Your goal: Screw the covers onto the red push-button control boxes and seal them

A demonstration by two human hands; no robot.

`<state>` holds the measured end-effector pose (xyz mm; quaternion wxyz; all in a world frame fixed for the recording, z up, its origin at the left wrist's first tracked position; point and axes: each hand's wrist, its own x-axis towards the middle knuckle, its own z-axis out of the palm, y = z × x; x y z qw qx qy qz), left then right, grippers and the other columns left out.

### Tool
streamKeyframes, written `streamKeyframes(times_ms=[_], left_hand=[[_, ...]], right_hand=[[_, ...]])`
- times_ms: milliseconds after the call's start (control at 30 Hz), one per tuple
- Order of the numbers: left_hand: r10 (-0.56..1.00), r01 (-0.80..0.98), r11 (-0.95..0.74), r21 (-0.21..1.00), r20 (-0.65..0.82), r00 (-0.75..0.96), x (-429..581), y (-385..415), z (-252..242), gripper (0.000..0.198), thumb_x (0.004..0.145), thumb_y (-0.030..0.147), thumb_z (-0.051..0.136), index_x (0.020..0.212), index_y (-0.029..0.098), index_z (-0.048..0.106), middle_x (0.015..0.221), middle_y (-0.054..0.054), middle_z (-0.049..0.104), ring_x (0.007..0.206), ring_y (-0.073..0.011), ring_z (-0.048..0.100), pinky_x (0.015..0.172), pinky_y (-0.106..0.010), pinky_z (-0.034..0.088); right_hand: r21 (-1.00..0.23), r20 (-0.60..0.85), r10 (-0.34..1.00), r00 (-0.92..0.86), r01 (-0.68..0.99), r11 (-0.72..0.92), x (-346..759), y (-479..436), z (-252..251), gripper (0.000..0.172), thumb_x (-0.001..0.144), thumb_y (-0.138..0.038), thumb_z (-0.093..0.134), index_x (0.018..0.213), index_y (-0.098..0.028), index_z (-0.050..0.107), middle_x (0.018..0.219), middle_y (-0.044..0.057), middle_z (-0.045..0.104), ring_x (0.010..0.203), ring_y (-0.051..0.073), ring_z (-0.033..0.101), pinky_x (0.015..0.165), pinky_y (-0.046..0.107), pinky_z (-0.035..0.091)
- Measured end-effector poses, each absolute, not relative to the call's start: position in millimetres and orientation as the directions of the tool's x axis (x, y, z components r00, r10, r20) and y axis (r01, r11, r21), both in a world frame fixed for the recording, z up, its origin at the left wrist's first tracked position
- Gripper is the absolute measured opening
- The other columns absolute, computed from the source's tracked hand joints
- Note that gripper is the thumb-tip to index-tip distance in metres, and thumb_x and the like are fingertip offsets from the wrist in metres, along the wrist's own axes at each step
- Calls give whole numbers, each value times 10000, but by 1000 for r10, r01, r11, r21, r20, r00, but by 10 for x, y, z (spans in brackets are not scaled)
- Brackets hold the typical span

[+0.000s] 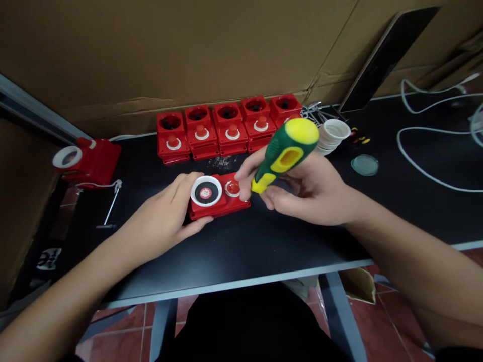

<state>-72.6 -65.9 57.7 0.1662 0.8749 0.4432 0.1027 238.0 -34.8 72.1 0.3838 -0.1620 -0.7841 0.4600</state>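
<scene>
On the black table, a red alarm box lies with a white ring around a dark disc at its left and a small red dome at its right. My left hand grips the box by its left end, thumb along the near side and fingers over the far side. In my right hand is a screwdriver with a green and yellow handle, tilted over the box's right end. Fingers close around the lower handle, and a short bit of metal shows near the box's right corner. The rest of the shaft is hidden.
Several red alarm boxes stand in a row at the back. Another red box and a metal T-handle tool lie at left. White rings, a clear round lid and a white cable are at right.
</scene>
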Motion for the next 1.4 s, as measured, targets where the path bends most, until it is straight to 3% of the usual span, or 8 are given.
streamKeyframes(times_ms=[167, 433, 567, 700, 800, 1000, 1267, 1400], left_hand=[[808, 738, -553, 386, 31, 589, -719, -659, 588, 645, 1087, 526, 657, 1600, 187, 465, 1454, -196, 655, 1266, -410, 738, 1016, -562, 664], [810, 745, -557, 367, 39, 586, -728, -661, 553, 654, 1080, 497, 658, 1610, 178, 446, 1467, -199, 644, 1270, -412, 731, 1016, -567, 670], [815, 756, -545, 362, 19, 579, -714, -669, 566, 659, 1079, 489, 651, 1618, 173, 440, 1468, -198, 644, 1260, -410, 735, 1031, -562, 670], [820, 758, -533, 376, 9, 573, -714, -669, 585, 664, 1072, 487, 671, 1617, 178, 452, 1466, -190, 645, 1250, -403, 739, 1042, -553, 666], [815, 745, -539, 392, 20, 579, -722, -664, 573, 673, 1074, 515, 674, 1618, 182, 460, 1489, -197, 640, 1278, -413, 731, 1036, -546, 665], [807, 731, -552, 401, 34, 590, -717, -658, 575, 675, 1085, 533, 656, 1623, 178, 457, 1508, -210, 638, 1331, -430, 715, 1051, -559, 659], [823, 747, -523, 411, 15, 568, -718, -669, 581, 671, 1063, 509, 685, 1617, 199, 469, 1488, -188, 644, 1292, -410, 727, 1057, -563, 660], [826, 757, -523, 392, 11, 564, -718, -671, 574, 668, 1073, 494, 676, 1623, 188, 453, 1484, -190, 642, 1262, -399, 734, 1054, -572, 660]], right_hand=[[-797, 483, 601, -637, -36, 602, 2397, -303, 697, 139, 992, -206, 799, 1117, -153, 770, 1161, 77, 695, 953, 147, 682, 820, 277, 614], [-789, 497, 669, -553, 32, 613, 2369, -238, 649, 420, 854, -439, 1026, 1104, -195, 792, 1056, 28, 737, 918, 159, 695, 800, 281, 621], [-869, 407, 737, -540, 19, 494, 2405, -305, 696, 420, 858, -390, 1023, 1139, -199, 775, 1051, 16, 775, 841, 149, 716, 756, 274, 635], [-861, 381, 672, -635, 21, 508, 2428, -358, 776, 305, 984, -108, 767, 1272, -198, 724, 1095, 29, 792, 934, 163, 758, 810, 283, 634], [-824, 402, 588, -702, 4, 567, 2425, -347, 803, 347, 876, 24, 596, 1122, -196, 700, 1023, 16, 748, 946, 154, 736, 839, 284, 601], [-743, 427, 574, -699, 90, 663, 2399, -316, 788, 81, 965, -147, 733, 1007, -197, 684, 1062, 36, 716, 899, 148, 639, 794, 299, 554], [-853, 440, 736, -515, 14, 521, 2371, -282, 684, 435, 812, -358, 1053, 1099, -191, 772, 1052, 17, 763, 855, 144, 703, 761, 286, 644], [-932, 327, 764, -556, -55, 359, 2366, -359, 732, 320, 961, -250, 909, 1223, -181, 738, 1152, 34, 795, 654, 67, 597, 614, 238, 591]])
